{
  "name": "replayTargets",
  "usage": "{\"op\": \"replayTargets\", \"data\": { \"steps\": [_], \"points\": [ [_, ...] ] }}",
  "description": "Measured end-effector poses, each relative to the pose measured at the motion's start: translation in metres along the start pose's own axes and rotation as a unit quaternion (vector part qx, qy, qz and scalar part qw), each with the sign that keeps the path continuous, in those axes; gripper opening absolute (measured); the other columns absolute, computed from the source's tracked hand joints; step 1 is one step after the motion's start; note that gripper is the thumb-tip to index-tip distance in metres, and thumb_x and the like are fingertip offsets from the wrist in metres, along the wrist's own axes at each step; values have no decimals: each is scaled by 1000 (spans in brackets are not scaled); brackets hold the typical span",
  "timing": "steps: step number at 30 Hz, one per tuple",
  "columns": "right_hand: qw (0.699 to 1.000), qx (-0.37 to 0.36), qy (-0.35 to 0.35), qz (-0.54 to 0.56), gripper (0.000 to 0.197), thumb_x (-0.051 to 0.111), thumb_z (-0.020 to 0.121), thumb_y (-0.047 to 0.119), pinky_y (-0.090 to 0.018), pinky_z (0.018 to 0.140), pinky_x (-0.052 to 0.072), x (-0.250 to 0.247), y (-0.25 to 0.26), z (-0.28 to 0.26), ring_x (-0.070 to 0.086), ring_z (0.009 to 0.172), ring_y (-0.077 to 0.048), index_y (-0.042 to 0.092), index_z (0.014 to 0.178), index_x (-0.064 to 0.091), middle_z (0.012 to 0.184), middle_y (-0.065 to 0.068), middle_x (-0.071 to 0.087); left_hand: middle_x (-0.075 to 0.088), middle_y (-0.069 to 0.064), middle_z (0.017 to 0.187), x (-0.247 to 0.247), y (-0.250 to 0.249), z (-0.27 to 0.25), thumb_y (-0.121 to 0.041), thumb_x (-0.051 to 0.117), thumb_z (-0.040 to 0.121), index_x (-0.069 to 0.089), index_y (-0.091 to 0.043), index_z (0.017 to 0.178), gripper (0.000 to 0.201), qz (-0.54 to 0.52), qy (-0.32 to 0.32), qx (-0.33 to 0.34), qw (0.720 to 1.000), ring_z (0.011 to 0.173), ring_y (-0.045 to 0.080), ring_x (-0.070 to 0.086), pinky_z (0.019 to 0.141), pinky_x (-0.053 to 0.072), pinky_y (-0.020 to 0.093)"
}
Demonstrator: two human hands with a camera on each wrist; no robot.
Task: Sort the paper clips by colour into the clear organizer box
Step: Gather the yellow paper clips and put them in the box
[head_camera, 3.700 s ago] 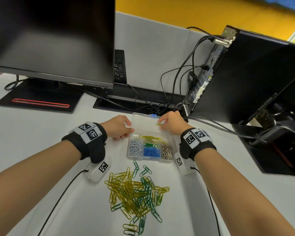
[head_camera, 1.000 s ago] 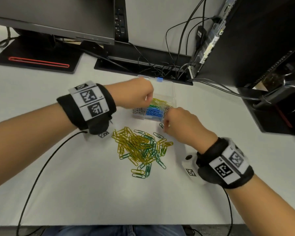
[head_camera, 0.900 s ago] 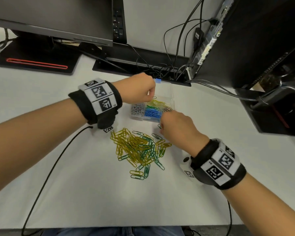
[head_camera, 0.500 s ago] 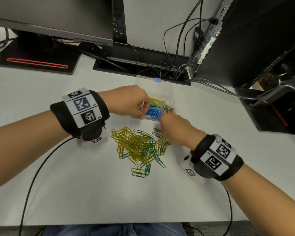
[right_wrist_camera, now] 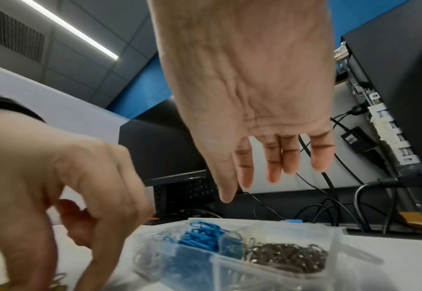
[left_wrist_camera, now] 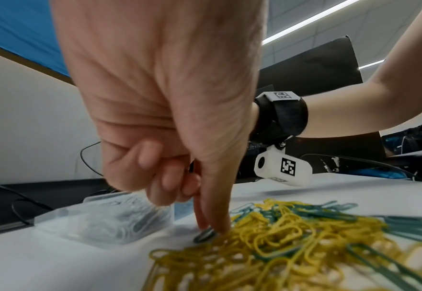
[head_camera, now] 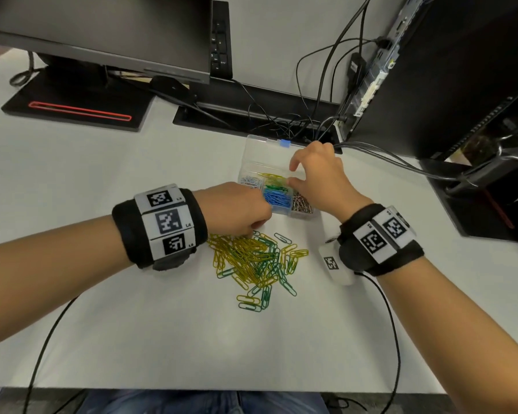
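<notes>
— So what are the hands doing?
— Left hand is pinching a green clip at the pile on the counter; right hand, fingers loose, is hovering over the organizer box.

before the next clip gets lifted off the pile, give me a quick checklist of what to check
1. Organizer box lid open: ok.
2. Right hand empty, fingers relaxed over the box: ok.
3. Left hand fingertips on a green clip at the pile edge: ok.
4. Only one clip in that pinch: cannot tell.
5. Green compartment has room: cannot tell, right hand partly covers it.
6. Loose clips all sorted: not ok, yellow and green remain mixed.
</notes>
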State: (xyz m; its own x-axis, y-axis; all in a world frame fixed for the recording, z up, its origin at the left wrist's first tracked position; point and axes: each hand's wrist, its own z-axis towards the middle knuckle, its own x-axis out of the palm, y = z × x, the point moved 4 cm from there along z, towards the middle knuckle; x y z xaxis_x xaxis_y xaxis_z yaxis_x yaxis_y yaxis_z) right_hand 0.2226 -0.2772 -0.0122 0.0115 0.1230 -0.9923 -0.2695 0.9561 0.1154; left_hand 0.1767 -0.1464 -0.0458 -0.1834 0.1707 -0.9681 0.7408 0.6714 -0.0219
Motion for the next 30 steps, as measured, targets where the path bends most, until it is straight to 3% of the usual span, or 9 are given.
{"op": "replayTargets", "data": {
  "steps": [3,6,9,12,15,18,23,27,30],
  "points": [
    [998,-19,-22,58,13,67,85,23,-35,86,41,-6,3,-17,43,108,-22,17,97,66,107,-3,57,55,-3,88,4,0,1,-18,56,90,61,-20,93,6,-31,7,-15,999,81,16,54,64,40,26],
    [992,-50,55,101,6,66,80,12,-35,77,48,3,14,-44,54,90,-23,17,82,68,84,-2,63,56,-7,79,7,1,3,-13,53,91,59,-21,82,13,-87,29,-27,995,74,12,53,63,40,23],
    [989,-47,128,49,7,69,79,17,-30,67,46,22,21,-60,57,80,-22,17,86,66,85,-2,61,58,-9,71,6,1,1,-9,50,89,57,-21,71,22,-134,43,-22,990,65,9,54,62,41,20],
    [987,-50,151,-4,17,67,84,21,-33,69,47,33,22,-60,55,84,-25,12,97,60,92,-5,57,65,-8,74,-7,4,-1,-8,54,85,63,-16,73,18,-164,12,-29,986,63,4,54,62,42,19],
    [978,-64,198,-19,12,62,87,16,-35,71,46,40,23,-56,52,83,-24,12,89,52,90,-6,53,51,-11,71,-31,19,3,-17,57,86,60,-21,76,11,-130,-100,-61,985,70,11,49,63,39,26],
    [968,-70,240,-21,15,60,90,16,-32,69,45,41,23,-53,51,78,-22,13,81,48,82,-5,52,43,-8,89,-49,34,14,-23,62,86,62,-24,80,6,-113,-191,-89,971,87,12,42,71,39,29],
    [959,-61,276,-14,36,53,92,11,-25,49,31,39,22,-53,41,58,-18,14,60,37,62,0,39,43,-2,104,-45,46,39,-29,68,84,68,-21,85,8,-112,-163,-123,973,107,21,41,87,37,38],
    [959,-49,276,30,20,53,92,11,-32,60,42,32,17,-53,53,70,-26,2,74,57,73,-14,55,45,1,119,-36,51,38,-40,70,80,63,-25,100,26,-111,-156,-142,971,117,23,36,96,33,42],
    [978,-36,186,86,10,54,90,12,-37,72,47,10,15,-34,59,85,-29,7,82,59,90,-13,62,44,-1,122,-37,54,21,-41,70,80,62,-26,104,29,-111,-176,-141,968,120,21,33,99,29,43]
  ]
}}
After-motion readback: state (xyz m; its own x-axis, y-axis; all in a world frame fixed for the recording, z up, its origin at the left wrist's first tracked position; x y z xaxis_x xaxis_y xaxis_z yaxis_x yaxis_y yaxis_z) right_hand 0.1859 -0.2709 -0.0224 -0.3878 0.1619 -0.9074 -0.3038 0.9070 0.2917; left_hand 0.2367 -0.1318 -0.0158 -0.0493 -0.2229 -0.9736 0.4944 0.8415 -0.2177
